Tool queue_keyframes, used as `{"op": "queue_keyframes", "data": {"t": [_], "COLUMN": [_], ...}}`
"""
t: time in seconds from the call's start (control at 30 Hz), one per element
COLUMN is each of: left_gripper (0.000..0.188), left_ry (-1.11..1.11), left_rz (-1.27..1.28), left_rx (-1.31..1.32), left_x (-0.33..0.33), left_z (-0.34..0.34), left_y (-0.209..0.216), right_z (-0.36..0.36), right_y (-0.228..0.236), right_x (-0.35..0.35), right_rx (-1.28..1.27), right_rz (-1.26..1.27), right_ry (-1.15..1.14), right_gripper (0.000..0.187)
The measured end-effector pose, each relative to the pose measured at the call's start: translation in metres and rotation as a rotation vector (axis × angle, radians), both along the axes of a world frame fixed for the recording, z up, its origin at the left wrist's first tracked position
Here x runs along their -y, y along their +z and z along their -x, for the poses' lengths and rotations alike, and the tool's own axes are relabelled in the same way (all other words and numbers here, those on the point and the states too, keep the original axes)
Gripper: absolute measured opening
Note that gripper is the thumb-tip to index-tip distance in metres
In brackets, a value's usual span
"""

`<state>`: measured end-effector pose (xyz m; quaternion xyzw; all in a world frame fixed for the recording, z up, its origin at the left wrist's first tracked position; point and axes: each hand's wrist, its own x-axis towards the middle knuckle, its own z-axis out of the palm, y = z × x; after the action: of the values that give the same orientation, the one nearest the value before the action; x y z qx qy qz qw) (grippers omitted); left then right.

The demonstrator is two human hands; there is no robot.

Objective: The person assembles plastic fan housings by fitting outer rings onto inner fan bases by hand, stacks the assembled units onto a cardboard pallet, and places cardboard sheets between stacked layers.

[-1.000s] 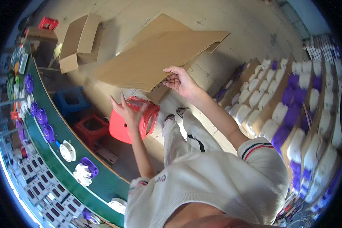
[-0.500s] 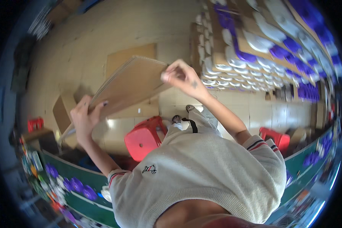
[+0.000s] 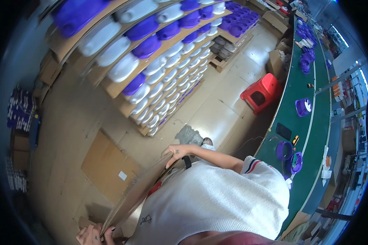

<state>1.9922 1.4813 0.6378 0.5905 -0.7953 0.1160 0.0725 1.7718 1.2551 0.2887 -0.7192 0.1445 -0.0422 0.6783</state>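
Note:
A flat brown cardboard sheet (image 3: pixel 134 197) is stretched between my hands, seen nearly edge-on and slanting close along the front of my body. My left hand (image 3: pixel 93 234) grips its lower-left end, thumb on one face and fingers on the other. At the opposite end, near my waist, my right hand (image 3: pixel 176 152) is closed round the edge. Part of the sheet's near face is turned away, so I cannot tell whether it is one layer or several.
Ahead stands a tall stack of white and purple plastic parts (image 3: pixel 124 67) layered on cardboard. Another cardboard sheet (image 3: pixel 106 163) lies on the floor. To the right are a red stool (image 3: pixel 261 94) and a green workbench (image 3: pixel 292 116) holding a black phone (image 3: pixel 283 131) and purple parts (image 3: pixel 283 151).
My view has swung round to the right, bringing the stack and workbench ahead. The cardboard sheet has come lower and nearer my body, still held by both hands.

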Motion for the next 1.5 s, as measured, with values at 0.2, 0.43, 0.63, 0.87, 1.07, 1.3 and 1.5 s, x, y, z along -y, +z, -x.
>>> {"op": "queue_keyframes", "data": {"t": [0.2, 0.43, 0.63, 0.87, 1.07, 1.3, 1.5], "left_gripper": [0.017, 0.026, 0.019, 0.018, 0.016, 0.07, 0.076], "left_ry": [-0.057, -0.071, -0.441, -0.599, -0.52, -0.233, -0.282], "left_rz": [-0.09, 0.058, 0.081, 0.164, 0.035, 0.338, 0.552], "left_rx": [-0.061, -0.175, -0.482, -0.608, -0.774, -1.197, -1.36], "left_x": [0.079, 0.176, 0.3, 0.374, 0.463, 0.569, 0.665], "left_z": [0.118, 0.194, 0.265, 0.284, 0.343, 0.463, 0.593], "left_y": [-0.001, -0.025, -0.066, -0.096, -0.11, -0.122, -0.1], "right_z": [0.147, 0.329, 0.451, 0.623, 0.749, 0.908, 1.046], "right_y": [-0.042, -0.06, -0.086, -0.051, -0.051, 0.2, 0.434], "right_x": [0.042, 0.116, 0.211, 0.355, 0.452, 0.596, 0.687], "right_rx": [-0.062, 0.077, 0.57, 0.165, -0.09, -0.171, -0.298], "right_rz": [0.077, -0.38, -1.394, -1.038, -0.866, -0.061, 0.329], "right_ry": [-0.252, -1.051, -1.736, -1.577, -1.587, -1.682, -1.56], "right_gripper": [0.03, 0.071, 0.089, 0.028, 0.014, 0.017, 0.027]}}
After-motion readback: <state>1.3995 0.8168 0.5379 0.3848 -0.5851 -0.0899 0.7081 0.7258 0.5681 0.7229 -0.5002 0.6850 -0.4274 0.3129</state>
